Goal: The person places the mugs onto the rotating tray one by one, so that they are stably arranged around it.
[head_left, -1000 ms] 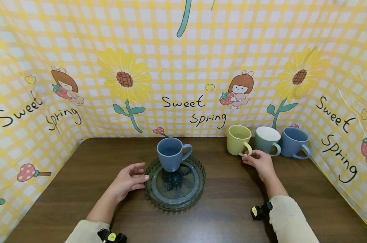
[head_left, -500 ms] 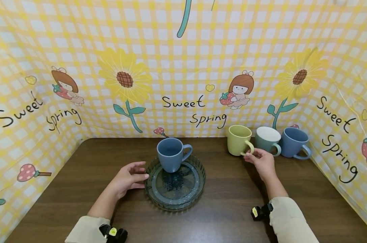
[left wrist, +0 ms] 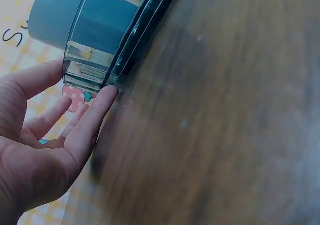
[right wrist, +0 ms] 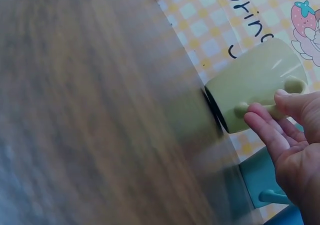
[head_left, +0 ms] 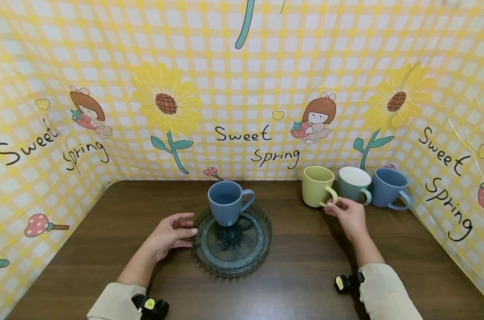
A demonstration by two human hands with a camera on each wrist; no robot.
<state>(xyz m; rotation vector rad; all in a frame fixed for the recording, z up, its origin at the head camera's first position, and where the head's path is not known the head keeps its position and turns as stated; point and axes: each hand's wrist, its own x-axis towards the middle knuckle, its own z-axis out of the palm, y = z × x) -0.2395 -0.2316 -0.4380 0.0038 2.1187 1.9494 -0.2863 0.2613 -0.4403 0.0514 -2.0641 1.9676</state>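
Note:
My right hand point(head_left: 349, 218) pinches the handle of a yellow-green mug point(head_left: 317, 187) between thumb and fingers. In the right wrist view the mug point(right wrist: 257, 85) is upright, its base close to the wood, with a dark shadow line under it. My left hand point(head_left: 170, 236) has its thumb and fingers loosely extended at the left side of a ribbed, dark clear glass dish point(head_left: 264, 249). The left wrist view shows thumb tip and a fingertip right at the dish's side point(left wrist: 90, 70). A grey-blue mug point(head_left: 225, 204) stands upright on the dish, handle to the right.
To the right of the yellow-green mug stand a teal mug point(head_left: 352, 186) with a white inside and a blue mug point(head_left: 388, 189), close together by the back edge. Checked yellow cloth point(head_left: 242, 89) walls the dark wooden table point(head_left: 290, 289) at the back and both sides.
The yellow-green mug has shifted slightly right and nearer to me with my right hand on its handle. The left hand, dish and other mugs stay put.

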